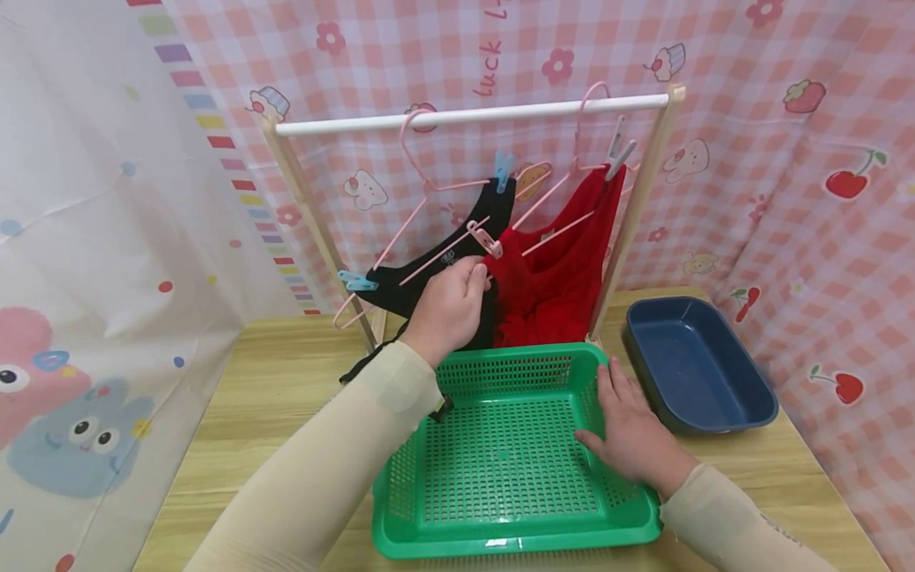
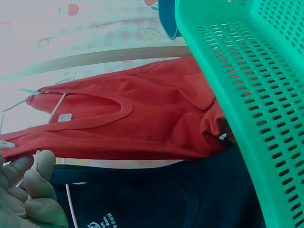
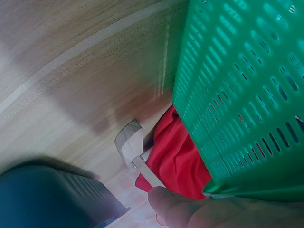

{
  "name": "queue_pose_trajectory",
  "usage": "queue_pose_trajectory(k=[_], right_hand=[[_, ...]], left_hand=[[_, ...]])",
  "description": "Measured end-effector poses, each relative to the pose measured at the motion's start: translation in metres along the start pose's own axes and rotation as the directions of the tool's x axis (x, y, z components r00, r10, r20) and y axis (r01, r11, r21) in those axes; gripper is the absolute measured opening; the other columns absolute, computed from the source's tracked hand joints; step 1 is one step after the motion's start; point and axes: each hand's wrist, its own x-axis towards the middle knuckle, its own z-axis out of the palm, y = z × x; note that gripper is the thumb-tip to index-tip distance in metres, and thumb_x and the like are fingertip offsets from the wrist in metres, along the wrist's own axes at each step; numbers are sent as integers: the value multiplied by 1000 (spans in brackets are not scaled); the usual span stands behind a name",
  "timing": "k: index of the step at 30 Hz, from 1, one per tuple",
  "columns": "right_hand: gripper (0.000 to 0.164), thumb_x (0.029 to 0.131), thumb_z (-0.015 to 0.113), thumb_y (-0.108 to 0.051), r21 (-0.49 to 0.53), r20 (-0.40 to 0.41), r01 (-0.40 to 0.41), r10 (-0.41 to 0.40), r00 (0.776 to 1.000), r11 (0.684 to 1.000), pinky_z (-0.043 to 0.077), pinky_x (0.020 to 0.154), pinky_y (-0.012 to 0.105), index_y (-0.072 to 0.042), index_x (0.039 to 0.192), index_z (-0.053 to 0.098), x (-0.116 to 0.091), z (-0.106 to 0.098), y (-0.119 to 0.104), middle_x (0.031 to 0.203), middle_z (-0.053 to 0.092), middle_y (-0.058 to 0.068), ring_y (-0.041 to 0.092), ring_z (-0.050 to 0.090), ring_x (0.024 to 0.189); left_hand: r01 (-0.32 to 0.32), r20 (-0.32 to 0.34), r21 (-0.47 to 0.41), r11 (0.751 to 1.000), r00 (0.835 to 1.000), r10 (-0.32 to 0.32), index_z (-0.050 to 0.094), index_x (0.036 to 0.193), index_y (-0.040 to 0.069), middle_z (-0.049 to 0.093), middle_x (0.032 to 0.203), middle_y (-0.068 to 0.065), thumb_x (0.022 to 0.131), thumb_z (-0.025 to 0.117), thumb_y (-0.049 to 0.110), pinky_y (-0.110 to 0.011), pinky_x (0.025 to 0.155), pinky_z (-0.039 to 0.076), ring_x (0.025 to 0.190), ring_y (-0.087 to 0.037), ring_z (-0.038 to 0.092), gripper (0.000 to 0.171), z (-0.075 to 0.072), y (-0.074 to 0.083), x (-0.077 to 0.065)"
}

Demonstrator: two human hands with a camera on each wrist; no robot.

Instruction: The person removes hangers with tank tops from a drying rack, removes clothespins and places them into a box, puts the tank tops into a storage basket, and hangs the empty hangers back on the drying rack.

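Observation:
My left hand [image 1: 446,310] curls its fingers by the left strap of a red tank top [image 1: 554,286]. In the left wrist view a thin pink wire, the low end of a pink hanger [image 1: 543,200], runs between the fingers. A pink clothespin [image 1: 484,240] clips that strap, and a grey clothespin [image 1: 620,160] clips the other. Left of it a black tank top [image 1: 400,290] hangs on another pink hanger [image 1: 400,236] with blue clothespins [image 1: 503,171], partly behind my left hand. My right hand [image 1: 636,429] rests on the right rim of a green basket [image 1: 515,546], fingers extended.
Both hangers hook over the white bar [image 1: 472,116] of a wooden-legged rack [image 1: 636,214]. A dark blue basin [image 1: 696,365] stands right of the basket on the wooden table [image 1: 236,445]. Patterned cloth [image 1: 779,222] encloses the back and sides.

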Motion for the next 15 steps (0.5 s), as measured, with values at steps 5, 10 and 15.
queue_pose_trajectory(k=[5, 10, 15], right_hand=[[106, 96, 77, -38, 3, -5, 1, -1, 1000, 1000, 32, 118, 71, 11, 163, 12, 0, 0, 0, 171, 6, 36, 64, 20, 151], [106, 95, 77, -38, 3, -9, 0, 0, 1000, 1000, 32, 118, 71, 11, 163, 12, 0, 0, 0, 171, 7, 36, 64, 20, 151], [106, 95, 78, -37, 0, -15, 0, 0, 1000, 1000, 32, 118, 71, 12, 162, 12, 0, 0, 0, 170, 7, 37, 64, 21, 151]], left_hand=[[-5, -1, -4, 1000, 1000, 5, 59, 143, 12, 72, 131, -8, 114, 42, 34, -44, 109, 53, 118, -23, 67, 40, 0, -1, 0], [-13, -11, 3, 1000, 1000, 13, 61, 141, 12, 71, 131, -8, 114, 43, 34, -44, 108, 54, 116, -23, 67, 39, 0, -2, 0], [-16, -17, 6, 1000, 1000, 16, 61, 141, 12, 71, 131, -7, 114, 43, 34, -44, 109, 53, 117, -23, 67, 39, 0, -3, 0]])
